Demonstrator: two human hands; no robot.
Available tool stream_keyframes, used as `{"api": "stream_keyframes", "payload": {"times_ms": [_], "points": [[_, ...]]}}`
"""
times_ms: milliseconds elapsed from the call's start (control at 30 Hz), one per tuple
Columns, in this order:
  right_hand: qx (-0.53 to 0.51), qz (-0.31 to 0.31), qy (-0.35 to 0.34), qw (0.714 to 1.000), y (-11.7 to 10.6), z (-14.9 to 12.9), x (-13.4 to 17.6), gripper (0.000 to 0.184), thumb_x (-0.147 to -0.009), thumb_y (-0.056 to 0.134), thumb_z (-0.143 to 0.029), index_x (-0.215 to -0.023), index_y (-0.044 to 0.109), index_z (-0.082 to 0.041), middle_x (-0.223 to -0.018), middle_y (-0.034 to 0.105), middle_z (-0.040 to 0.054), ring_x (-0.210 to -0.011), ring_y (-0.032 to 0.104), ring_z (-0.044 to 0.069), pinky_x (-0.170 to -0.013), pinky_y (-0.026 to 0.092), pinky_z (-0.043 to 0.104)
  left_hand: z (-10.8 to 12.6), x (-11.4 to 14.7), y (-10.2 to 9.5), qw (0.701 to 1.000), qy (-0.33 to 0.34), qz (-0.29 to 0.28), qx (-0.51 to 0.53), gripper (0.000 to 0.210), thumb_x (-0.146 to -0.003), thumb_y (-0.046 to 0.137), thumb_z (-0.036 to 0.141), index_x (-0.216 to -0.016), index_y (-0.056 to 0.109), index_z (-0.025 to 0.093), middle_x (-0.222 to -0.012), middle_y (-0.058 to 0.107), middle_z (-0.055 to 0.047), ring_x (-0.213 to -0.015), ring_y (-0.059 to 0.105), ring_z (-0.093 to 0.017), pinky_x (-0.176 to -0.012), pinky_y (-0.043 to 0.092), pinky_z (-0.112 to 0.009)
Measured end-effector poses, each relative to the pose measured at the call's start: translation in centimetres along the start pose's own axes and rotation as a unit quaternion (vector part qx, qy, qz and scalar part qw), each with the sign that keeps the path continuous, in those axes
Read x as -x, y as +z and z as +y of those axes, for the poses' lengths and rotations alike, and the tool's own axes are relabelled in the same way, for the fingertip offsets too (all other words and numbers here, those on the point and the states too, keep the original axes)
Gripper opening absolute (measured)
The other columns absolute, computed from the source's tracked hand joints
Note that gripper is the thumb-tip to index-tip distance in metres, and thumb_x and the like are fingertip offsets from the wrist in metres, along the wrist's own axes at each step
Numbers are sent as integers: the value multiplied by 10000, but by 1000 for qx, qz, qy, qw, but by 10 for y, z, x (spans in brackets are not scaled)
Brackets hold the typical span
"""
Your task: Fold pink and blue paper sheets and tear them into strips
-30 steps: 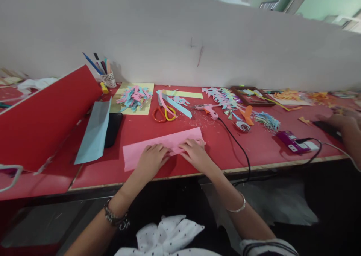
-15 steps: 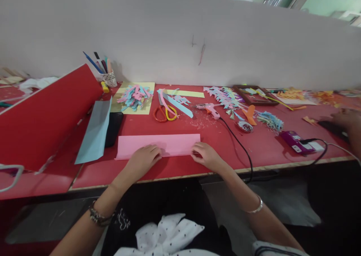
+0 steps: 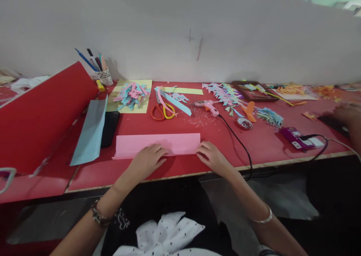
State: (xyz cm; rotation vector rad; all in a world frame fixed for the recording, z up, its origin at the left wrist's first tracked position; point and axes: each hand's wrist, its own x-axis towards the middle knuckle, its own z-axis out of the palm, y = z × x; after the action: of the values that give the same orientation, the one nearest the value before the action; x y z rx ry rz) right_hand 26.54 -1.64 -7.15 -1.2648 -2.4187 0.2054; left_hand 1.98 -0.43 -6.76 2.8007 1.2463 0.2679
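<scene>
A folded sheet of pink paper (image 3: 175, 141) lies lengthwise on the red table in front of me, with a narrow crease along its near edge. My left hand (image 3: 149, 159) rests over that near edge, left of the middle, its fingers stretched out and the thumb apart. At the paper's right end, my right hand (image 3: 211, 156) has its bent fingers and thumb on the near corner; the fingertips partly hide the corner. Beyond the paper lie scissors (image 3: 158, 113) with red and yellow handles and a pink glue gun (image 3: 208, 106).
Leftward are a blue paper (image 3: 90, 135), a black phone (image 3: 109, 127), a raised red board (image 3: 47, 116) and a pen cup (image 3: 104, 76). Paper strips (image 3: 132, 95) are heaped behind. A purple power adapter (image 3: 296, 138) sits right, near another person's hand (image 3: 349, 116).
My left hand has slid right along the pink paper's near edge, its fingers straighter now. My right hand has shifted slightly right at the corner. The view has tilted down a little.
</scene>
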Motion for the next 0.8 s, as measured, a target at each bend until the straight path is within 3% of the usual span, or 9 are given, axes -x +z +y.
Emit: {"api": "stream_keyframes", "payload": {"times_ms": [100,267,533,800], "points": [[53,6,-2,999,5,-14,-3,108,-776,462,-115,-775,556,-169,-819,567,57,-759,489,162,-682,361,275,23,-17,4,999,29,-17,7,267,-777,523,167,-1037,542,222,-939,615,-32,-889,564,-179,-741,442,-297],[92,32,0,995,16,-28,-11,79,-706,511,-98,-714,552,-165,-714,574,36,-694,487,157,-670,346,271,49,-37,8,999,-16,-33,-20,119,-790,490,148,-827,600,169,-796,630,-40,-763,589,-178,-634,449,-283],[87,52,24,995,19,-29,-12,126,-655,432,-80,-583,447,-183,-609,499,11,-608,423,136,-572,305,240,32,-22,9,999,-36,-21,-18,79,-757,519,145,-785,592,142,-760,614,-47,-749,567,-172,-644,447,-271],[1,75,49,996,12,-20,-1,149,-653,393,-75,-569,379,-197,-614,473,17,-621,416,142,-586,340,240,17,-7,11,998,-21,32,51,105,-754,505,132,-778,594,180,-779,620,-18,-744,563,-139,-637,432,-235]]}}
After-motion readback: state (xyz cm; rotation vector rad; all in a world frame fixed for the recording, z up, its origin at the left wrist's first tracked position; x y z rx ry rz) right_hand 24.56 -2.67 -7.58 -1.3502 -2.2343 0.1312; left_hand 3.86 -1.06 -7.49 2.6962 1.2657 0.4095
